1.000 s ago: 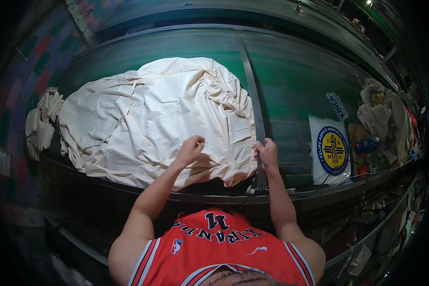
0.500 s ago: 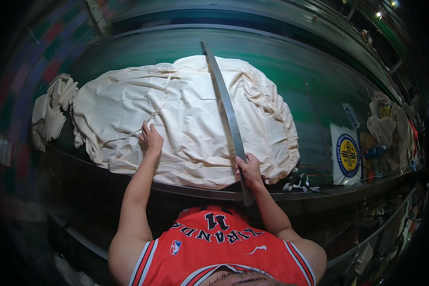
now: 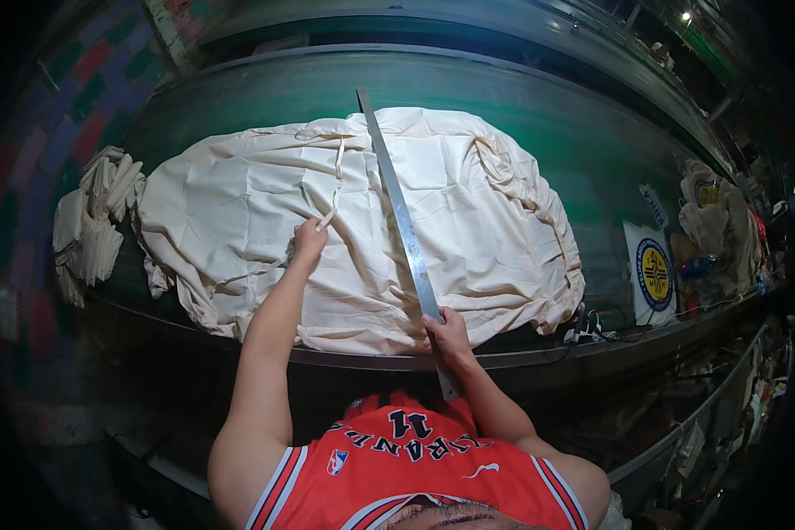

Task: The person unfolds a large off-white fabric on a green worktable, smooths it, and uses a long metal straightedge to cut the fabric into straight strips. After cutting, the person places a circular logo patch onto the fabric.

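A large cream cloth (image 3: 265, 203) with gathered edges lies spread and wrinkled on the green tabletop. Across its middle lies a long metal ruler (image 3: 396, 199), its near end sticking out past the table's front edge. My right hand (image 3: 448, 336) is closed around the ruler close to that end. Left of the ruler, my left hand (image 3: 308, 240) pinches a narrow cream strip (image 3: 329, 216), which runs up over the cloth toward its far edge. The fingertips of my left hand are partly hidden by the hand itself.
Bunched cream fabric (image 3: 97, 216) sits at the table's left end. At the right lie a white sheet with a round blue and yellow emblem (image 3: 652, 276), a heap of beige cloth (image 3: 711, 221) and white cords (image 3: 587, 331). The dark table edge (image 3: 539, 356) runs in front of me.
My left hand has moved up and to the right and now grips the strip, which has shifted right. The ruler's near end has swung slightly left with my right hand.
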`<state>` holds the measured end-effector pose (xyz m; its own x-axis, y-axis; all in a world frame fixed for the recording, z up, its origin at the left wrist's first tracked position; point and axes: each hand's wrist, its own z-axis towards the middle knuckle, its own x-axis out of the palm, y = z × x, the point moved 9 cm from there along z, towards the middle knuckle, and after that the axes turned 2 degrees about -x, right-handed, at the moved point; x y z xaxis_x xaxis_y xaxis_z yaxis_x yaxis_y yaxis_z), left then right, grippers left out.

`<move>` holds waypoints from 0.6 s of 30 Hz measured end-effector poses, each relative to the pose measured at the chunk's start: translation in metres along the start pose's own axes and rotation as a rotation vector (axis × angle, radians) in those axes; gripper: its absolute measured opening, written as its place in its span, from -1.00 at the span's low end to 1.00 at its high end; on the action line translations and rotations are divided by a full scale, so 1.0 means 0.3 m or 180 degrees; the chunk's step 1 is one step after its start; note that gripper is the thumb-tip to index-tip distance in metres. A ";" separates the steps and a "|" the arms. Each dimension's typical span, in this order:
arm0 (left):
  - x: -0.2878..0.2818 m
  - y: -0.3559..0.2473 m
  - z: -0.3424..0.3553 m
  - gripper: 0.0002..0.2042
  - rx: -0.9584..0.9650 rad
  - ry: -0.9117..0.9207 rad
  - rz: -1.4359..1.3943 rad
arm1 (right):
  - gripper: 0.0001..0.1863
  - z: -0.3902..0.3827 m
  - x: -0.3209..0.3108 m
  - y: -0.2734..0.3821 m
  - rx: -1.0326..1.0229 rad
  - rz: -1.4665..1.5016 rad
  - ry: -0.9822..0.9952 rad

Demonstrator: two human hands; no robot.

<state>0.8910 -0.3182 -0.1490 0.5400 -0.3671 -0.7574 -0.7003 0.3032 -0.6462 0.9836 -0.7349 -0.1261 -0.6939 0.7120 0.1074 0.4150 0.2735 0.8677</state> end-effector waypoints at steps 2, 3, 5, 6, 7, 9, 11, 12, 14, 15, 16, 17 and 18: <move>-0.072 0.004 0.004 -0.82 0.0047 -0.0508 -0.0441 | -0.78 0.007 0.009 0.001 -0.0031 -0.0066 0.0051; -0.136 0.007 0.003 -0.82 0.0193 -0.0698 -0.1051 | -0.79 0.014 0.009 -0.004 0.0026 -0.0044 0.0053; -0.260 0.038 -0.012 -0.82 0.0116 -0.0864 -0.2157 | -0.79 0.024 0.005 -0.008 0.0070 0.0038 0.0080; -0.374 0.036 -0.057 -0.82 0.0410 -0.1377 -0.2577 | -0.78 0.029 0.006 -0.015 0.0150 0.0138 0.0126; -0.495 0.056 -0.119 -0.82 0.0596 -0.1839 -0.2948 | -0.78 0.034 0.000 -0.009 0.0084 0.0034 0.0107; -0.689 0.133 -0.242 -0.82 0.0148 -0.2236 -0.3139 | -0.77 0.035 0.000 -0.017 0.0142 -0.0060 0.0100; -0.845 0.127 -0.375 -0.83 0.0433 -0.2656 -0.3057 | -0.78 0.032 0.012 -0.009 0.0049 -0.0025 0.0130; -0.880 0.136 -0.430 -0.82 0.0382 -0.2679 -0.3141 | -0.78 0.028 0.017 -0.005 0.0032 -0.0017 0.0115; -0.926 0.133 -0.543 -0.83 0.0480 -0.2847 -0.2897 | -0.76 0.019 0.034 0.014 -0.0120 0.0090 0.0170; -0.901 0.143 -0.566 -0.83 0.0403 -0.2636 -0.3100 | -0.75 0.011 0.039 0.023 -0.0193 0.0136 0.0191; -0.872 0.150 -0.588 -0.84 0.0365 -0.2461 -0.3226 | -0.74 0.003 0.038 0.030 -0.0240 0.0071 0.0170; -0.850 0.151 -0.609 -0.85 0.0438 -0.2324 -0.3259 | -0.72 -0.007 0.035 0.038 -0.0288 0.0008 0.0151; -0.805 0.166 -0.603 -0.89 0.0189 -0.1966 -0.3258 | -0.70 -0.019 0.033 0.045 -0.0352 -0.0011 0.0174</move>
<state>0.6412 -0.3736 0.0186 0.9786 0.0177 0.2048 0.1993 0.1626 -0.9664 0.9789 -0.7279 -0.1104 -0.7275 0.6740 0.1282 0.3473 0.2008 0.9160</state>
